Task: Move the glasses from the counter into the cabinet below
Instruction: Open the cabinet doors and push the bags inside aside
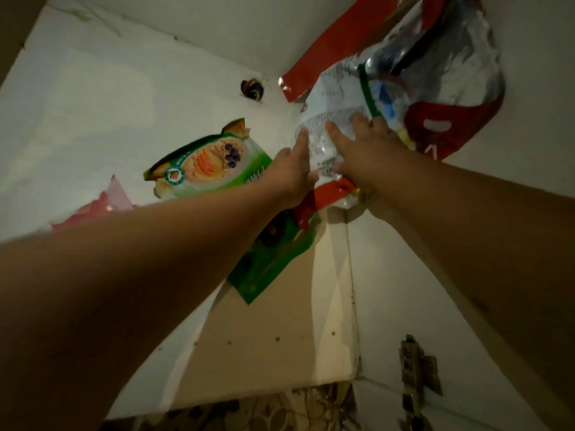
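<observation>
Both hands reach deep into the cabinet [93, 88], and what lies under the fingers is not a glass: it is a crinkled clear plastic bag with printed text [329, 119], slumped against a larger red and silver foil bag [435, 88] in the far right corner. The left hand [291, 174] has its fingers straight and together, laid along the near-left edge of the clear bag. The right hand [364, 150] presses on top with fingers spread; its thumb side is tucked under the plastic, so I cannot tell whether it pinches. Both hands are about equally near.

No glasses are visible (they are presumably still on the table above, out of view). Judging from this, the bags are being shoved aside to make room.

Left of the fingers lies a green cereal packet [205, 163], with a pink bag [102, 203] beyond it. The small dark object [252, 88] past the fingertips is too dim to identify.
</observation>
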